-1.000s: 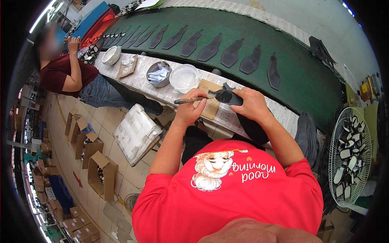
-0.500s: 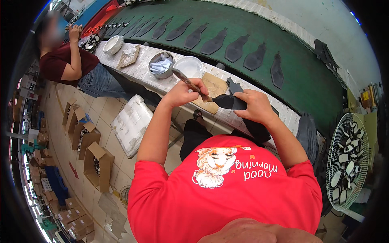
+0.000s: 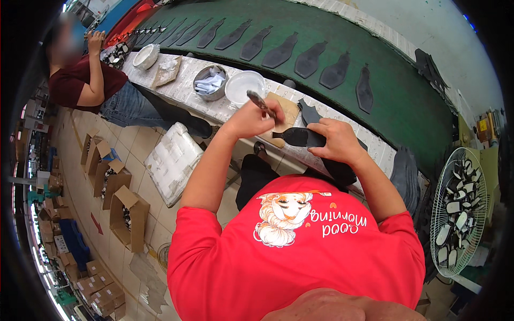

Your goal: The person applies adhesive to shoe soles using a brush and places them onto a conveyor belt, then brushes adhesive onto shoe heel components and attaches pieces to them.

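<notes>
My left hand (image 3: 254, 121) is closed around the dark, stained handle of a brush (image 3: 259, 101), its upper end pointing up and to the left. The bristles are mostly hidden behind my fingers, near the narrow end of a black shoe-sole-shaped piece (image 3: 300, 137). My right hand (image 3: 339, 141) grips that flat piece by its right end, thumb on top, over the near edge of the bench. Just beyond my hands, a tan board (image 3: 288, 109) lies on the bench with a dark grey cut piece (image 3: 309, 113) beside it.
A white dish (image 3: 233, 98) and a metal bowl (image 3: 199, 92) of pale cloths stand left. Beyond runs a green conveyor (image 3: 332, 45) carrying a row of black pieces (image 3: 365, 92). A co-worker (image 3: 88, 85) stands far left. A white wire basket (image 3: 436, 224) of small parts sits right.
The brush has swung more upright and shifted right, its handle end away from the white dish's left side. My left hand moved slightly right; my right hand keeps its hold.
</notes>
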A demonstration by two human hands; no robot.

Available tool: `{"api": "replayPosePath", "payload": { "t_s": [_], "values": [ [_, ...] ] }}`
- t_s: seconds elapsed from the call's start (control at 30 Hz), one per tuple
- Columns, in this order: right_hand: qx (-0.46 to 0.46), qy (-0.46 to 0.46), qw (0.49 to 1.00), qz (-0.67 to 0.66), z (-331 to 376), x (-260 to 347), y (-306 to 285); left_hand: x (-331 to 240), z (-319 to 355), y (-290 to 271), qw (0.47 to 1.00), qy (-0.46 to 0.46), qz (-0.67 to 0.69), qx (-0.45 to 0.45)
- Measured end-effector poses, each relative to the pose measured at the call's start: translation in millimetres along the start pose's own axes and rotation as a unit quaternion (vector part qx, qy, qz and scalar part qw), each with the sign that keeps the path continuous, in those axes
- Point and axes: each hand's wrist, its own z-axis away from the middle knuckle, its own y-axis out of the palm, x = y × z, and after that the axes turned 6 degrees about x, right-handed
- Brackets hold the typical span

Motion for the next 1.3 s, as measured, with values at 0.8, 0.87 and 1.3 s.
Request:
{"api": "replayPosePath", "payload": {
  "t_s": [0.8,0.87,1.3],
  "values": [
    [0.015,-0.022,0.999,0.039,10.7,10.9,-5.0,-25.6,-31.7,24.0,0.945,0.2,-0.231,-0.113],
    [-0.002,-0.01,0.999,0.038,13.7,9.7,-7.1,-25.5,-34.3,17.5,0.937,0.244,-0.166,-0.188],
    [-0.338,0.469,0.815,-0.044,20.0,-183.8,-42.3,39.0,54.1,24.8,0.922,0.155,0.068,-0.35]
  ]
}}
